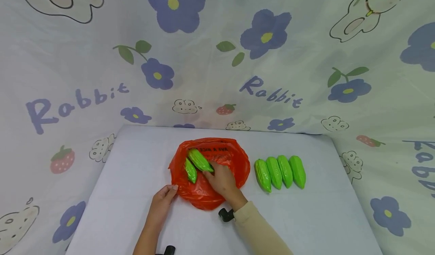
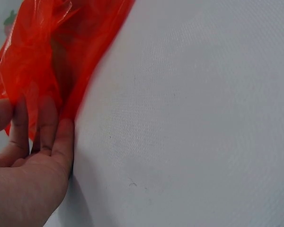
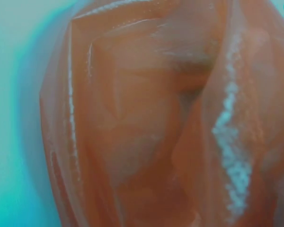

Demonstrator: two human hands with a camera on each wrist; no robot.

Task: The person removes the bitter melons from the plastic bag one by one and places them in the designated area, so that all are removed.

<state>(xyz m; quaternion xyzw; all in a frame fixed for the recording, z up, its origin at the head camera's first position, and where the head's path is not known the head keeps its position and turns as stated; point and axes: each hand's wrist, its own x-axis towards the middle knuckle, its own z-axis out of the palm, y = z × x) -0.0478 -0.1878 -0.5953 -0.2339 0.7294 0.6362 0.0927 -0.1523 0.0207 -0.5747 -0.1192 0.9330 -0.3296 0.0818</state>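
A red plastic bag (image 1: pixel 238 155) lies spread open on the white table, with printed letters on its inner side. Two green, ridged bitter melons show inside it: a larger one (image 1: pixel 199 159) and a partly covered one (image 1: pixel 190 171). My right hand (image 1: pixel 222 179) reaches into the bag and pinches the lower end of the larger bitter melon. With thumb and fingers my left hand (image 1: pixel 162 198) pinches the bag's near left edge; the left wrist view shows the thin red film (image 2: pixel 33 61) between those fingers. The right wrist view is filled by blurred, oddly tinted bag film (image 3: pixel 132 118).
Several more green bitter melons (image 1: pixel 284 172) lie side by side in a row to the right of the bag. Behind the table (image 1: pixel 326 217) hangs a patterned cloth (image 1: pixel 204 66) with flowers and rabbits. A black wrist camera (image 1: pixel 225 214) sits under the right wrist.
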